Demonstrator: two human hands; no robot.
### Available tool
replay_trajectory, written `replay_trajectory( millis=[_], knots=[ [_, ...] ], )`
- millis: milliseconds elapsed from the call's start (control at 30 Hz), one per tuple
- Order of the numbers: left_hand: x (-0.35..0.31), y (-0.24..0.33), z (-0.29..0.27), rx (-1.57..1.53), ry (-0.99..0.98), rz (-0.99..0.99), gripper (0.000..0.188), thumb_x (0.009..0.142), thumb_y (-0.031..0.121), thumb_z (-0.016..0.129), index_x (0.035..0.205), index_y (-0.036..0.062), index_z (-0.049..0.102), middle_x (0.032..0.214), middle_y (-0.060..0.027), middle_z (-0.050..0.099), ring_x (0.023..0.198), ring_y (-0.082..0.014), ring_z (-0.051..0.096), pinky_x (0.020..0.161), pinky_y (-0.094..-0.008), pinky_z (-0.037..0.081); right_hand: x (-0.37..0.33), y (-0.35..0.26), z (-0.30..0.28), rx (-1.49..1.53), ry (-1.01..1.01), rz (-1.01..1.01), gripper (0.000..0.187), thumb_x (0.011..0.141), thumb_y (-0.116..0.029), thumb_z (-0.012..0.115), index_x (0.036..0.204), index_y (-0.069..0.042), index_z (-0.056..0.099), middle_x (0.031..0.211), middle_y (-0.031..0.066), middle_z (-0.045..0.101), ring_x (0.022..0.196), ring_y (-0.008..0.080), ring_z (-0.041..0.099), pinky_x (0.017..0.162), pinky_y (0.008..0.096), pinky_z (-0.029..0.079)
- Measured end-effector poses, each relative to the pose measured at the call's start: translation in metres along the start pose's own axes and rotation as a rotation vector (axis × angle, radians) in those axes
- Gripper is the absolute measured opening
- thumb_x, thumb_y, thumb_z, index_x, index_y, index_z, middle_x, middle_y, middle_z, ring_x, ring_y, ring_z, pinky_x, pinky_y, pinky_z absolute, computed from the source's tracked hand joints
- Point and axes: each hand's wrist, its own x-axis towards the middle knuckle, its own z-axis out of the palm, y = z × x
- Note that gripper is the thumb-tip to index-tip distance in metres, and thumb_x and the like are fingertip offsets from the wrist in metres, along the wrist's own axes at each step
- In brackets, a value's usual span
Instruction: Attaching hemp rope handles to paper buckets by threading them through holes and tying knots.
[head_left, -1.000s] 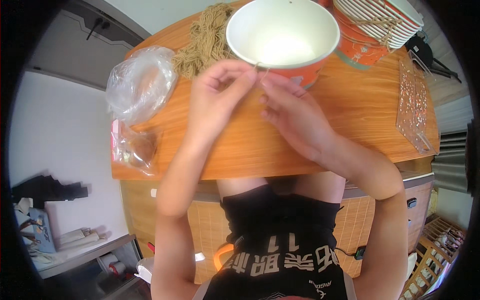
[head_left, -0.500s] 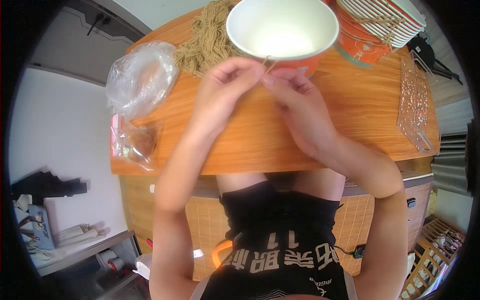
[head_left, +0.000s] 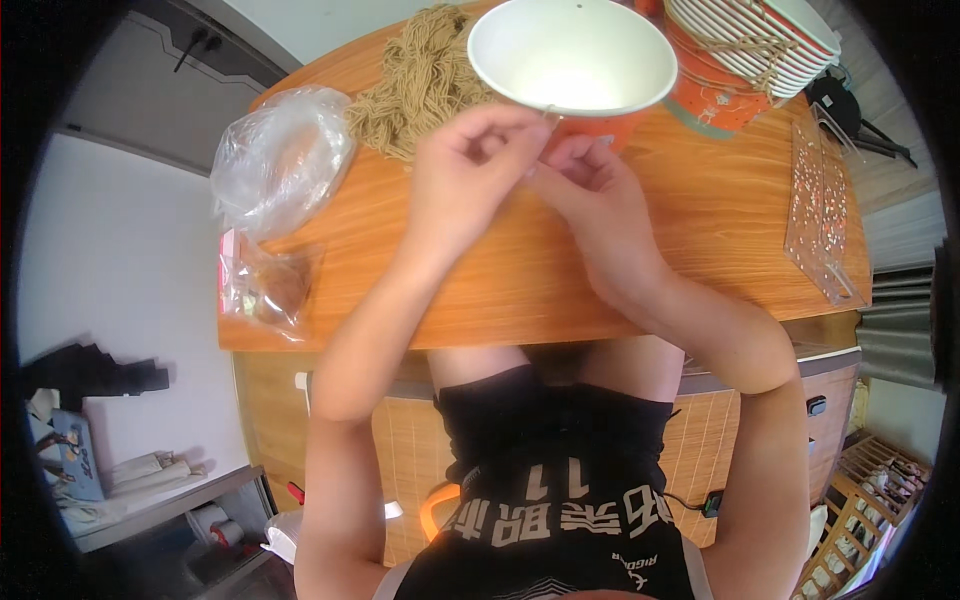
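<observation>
My left hand and my right hand meet at the near rim of a large white-and-orange paper bucket, which stands upright with its mouth showing. A thin loop of tan string pokes up from between the pinched fingertips, in front of the bucket's rim. Both thumbs press against the index fingers, so each hand is closed. The rest of the string, including any knot, is hidden by the fingers. Left of the bucket lies a loose heap of cut tan strings.
At the back right, a stack of nested paper buckets has tan strings tied about it. A clear speckled plastic piece lies on the wooden table by its right edge. On the left are a crumpled plastic bag and a smaller clear bag.
Both hands have shifted slightly, the left one to the right, bringing the fingertips closer together. The string's raised ends now show as a small loop. The view has moved a little.
</observation>
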Motion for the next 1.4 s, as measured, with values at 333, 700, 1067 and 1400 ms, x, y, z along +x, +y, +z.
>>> replay_trajectory(
  millis=[333,700,1067,1400],
  knots=[
    [0.000,-0.001,-0.013,-0.364,-0.019,0.012,0.014,0.097,0.012,0.069,0.106,0.0014,0.071,0.091,-0.0016,0.072,0.081,-0.0035,0.063,0.072,-0.0171,0.048,0.003,-0.033,-0.010,-1.275,0.048,-0.966,0.016,0.078,-0.011,0.077,0.090,-0.016,0.069,0.088,-0.0024,0.072,0.066,0.0161,0.067,0.053,0.0292,0.048],
    [-0.006,-0.004,-0.014,0.049,-0.031,0.208,0.011,0.088,0.006,0.074,0.099,0.0041,0.075,0.066,0.0104,0.055,0.056,0.0022,0.037,0.050,-0.0184,0.027,0.019,-0.042,-0.021,-1.328,-0.026,-1.291,0.025,0.076,-0.011,0.078,0.099,-0.022,0.073,0.092,-0.0104,0.070,0.085,0.0161,0.058,0.080,0.0326,0.040],
    [-0.014,0.004,-0.014,0.133,-0.022,0.261,0.009,0.090,0.004,0.074,0.099,0.0033,0.072,0.081,0.0073,0.063,0.068,-0.0012,0.044,0.060,-0.0186,0.036,0.023,-0.047,-0.019,-1.234,0.000,-1.201,0.023,0.071,-0.011,0.083,0.091,-0.019,0.075,0.094,-0.0088,0.072,0.090,0.0177,0.059,0.085,0.0329,0.038],
    [-0.014,0.006,-0.015,0.160,0.025,0.336,0.008,0.090,0.003,0.073,0.098,0.0032,0.071,0.081,0.0056,0.064,0.068,-0.0026,0.047,0.060,-0.0194,0.037,0.023,-0.055,-0.018,-1.322,-0.142,-1.219,0.027,0.068,-0.007,0.084,0.092,-0.017,0.079,0.098,-0.0069,0.073,0.096,0.0173,0.061,0.084,0.0325,0.041]
  ],
)
